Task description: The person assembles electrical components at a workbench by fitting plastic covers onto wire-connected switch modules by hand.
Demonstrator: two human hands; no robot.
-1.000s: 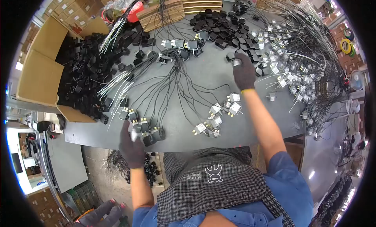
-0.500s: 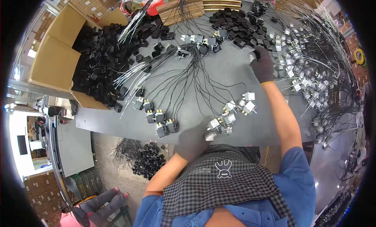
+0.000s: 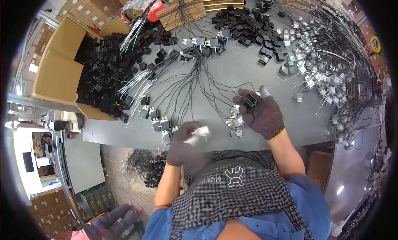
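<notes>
Currently, the left hand (image 3: 182,144) is holding a blurred, probably silver connector (image 3: 202,131), the right hand (image 3: 265,115) is pinching a black housing (image 3: 251,100); handling both is calling for steady fingers.

Wired plugs (image 3: 309,81) on table (image 3: 234,70), right of carton (image 3: 58,76)

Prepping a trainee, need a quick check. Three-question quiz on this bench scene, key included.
1. True or false: the right hand holds a black part.
2. Where does the open box stand on the table?
A) right end
B) left end
C) middle
3. Fill in: the right glove's cuff is edged in ____.

Key: 1. True. 2. B. 3. Yellow.
</notes>
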